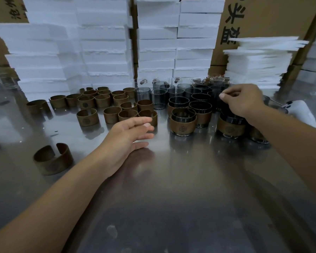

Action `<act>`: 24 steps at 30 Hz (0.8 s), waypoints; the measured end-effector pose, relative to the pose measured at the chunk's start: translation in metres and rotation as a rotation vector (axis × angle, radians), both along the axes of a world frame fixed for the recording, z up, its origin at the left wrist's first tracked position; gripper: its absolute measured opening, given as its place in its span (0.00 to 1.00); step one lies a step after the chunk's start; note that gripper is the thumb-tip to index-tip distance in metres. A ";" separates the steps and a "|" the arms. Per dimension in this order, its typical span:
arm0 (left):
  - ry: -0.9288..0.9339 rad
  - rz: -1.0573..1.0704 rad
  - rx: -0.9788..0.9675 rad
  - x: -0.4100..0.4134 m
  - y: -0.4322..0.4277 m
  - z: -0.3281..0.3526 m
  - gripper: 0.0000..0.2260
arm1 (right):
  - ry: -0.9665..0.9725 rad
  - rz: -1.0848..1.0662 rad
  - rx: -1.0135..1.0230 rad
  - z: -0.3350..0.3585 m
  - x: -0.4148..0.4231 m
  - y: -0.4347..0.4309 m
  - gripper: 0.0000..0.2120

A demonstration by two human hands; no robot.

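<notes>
Several brown split sleeves (109, 105) stand on a shiny metal table (171, 189) at centre left. My left hand (130, 137) reaches toward them with straight fingers, its tips just short of the nearest sleeve (154, 115), holding nothing. Dark smoked glasses (175, 94) crowd the centre right; some wear a brown sleeve (182, 125). My right hand (243, 101) hovers over the glasses at the right, fingers curled downward above a sleeved glass (230, 127); whether it holds anything I cannot tell.
One loose sleeve (53, 159) lies apart at the near left. White foam boxes (102, 48) are stacked along the back, thin foam sheets (259, 63) pile at the back right, cardboard cartons (263, 17) behind. A white object (301, 112) lies at the right edge.
</notes>
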State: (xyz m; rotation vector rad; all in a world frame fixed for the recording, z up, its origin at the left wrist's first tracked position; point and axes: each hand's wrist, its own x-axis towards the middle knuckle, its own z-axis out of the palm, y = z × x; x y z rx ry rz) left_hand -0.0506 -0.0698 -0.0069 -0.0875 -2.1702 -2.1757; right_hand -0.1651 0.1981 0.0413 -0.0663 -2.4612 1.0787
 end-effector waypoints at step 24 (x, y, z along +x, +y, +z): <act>0.204 0.016 0.020 0.002 0.002 -0.001 0.24 | 0.152 0.556 -0.501 -0.028 0.109 -0.123 0.17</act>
